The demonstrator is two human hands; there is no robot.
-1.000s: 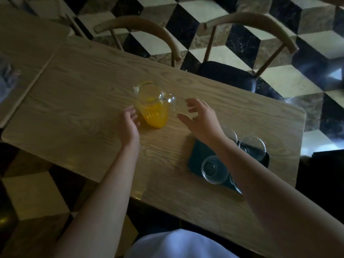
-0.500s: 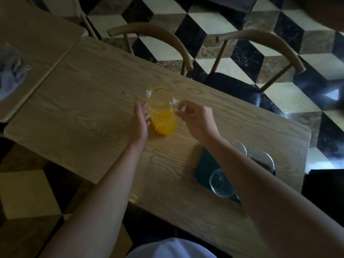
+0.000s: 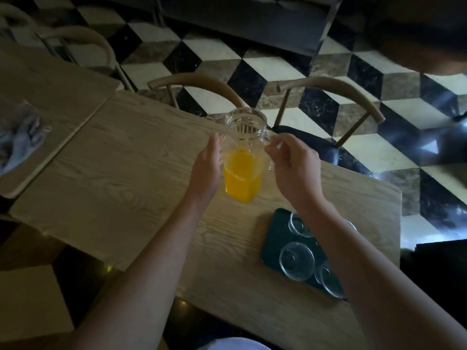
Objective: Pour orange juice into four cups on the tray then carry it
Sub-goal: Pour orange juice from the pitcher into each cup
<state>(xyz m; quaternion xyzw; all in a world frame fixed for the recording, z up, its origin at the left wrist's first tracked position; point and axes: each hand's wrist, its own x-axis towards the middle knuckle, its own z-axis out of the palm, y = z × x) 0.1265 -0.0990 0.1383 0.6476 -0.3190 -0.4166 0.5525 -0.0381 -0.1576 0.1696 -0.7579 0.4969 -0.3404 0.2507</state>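
**op:** Dim room, checkered black-and-cream marble floor (image 3: pixel 255 64), two curved-back wooden chairs (image 3: pixel 331 89) behind a long pale wood-grain table (image 3: pixel 113 168). From where I'm driving, my right hand (image 3: pixel 294 170) is closed around the handle of the clear glass pitcher half full of orange juice (image 3: pixel 243 170). My left hand (image 3: pixel 206 173) is open and flat, palm against the pitcher's side, bracing rather than gripping. Can't tell if the base is on the table or just off it. Tips before I pour?

**reply:** Outward from your hands: the dark green rectangular tray (image 3: pixel 273 238) sits near the pitcher, toward your right, partly under your right forearm. I can make out three clear round glass cups (image 3: pixel 297 260) plus a sliver of rim past your arm, probably the fourth. All look empty.

I'd bring the pitcher over the tray rather than stretch across. The spout looks to be on the side opposite the handle, so tip away from your right hand. Keep the left palm low on the body to steady the weight, tilt slowly, spout just above each rim. The cups nearly touch, so stop the stream cleanly between them. Go modest on fill, since you carry the tray after and full glasses will slosh.
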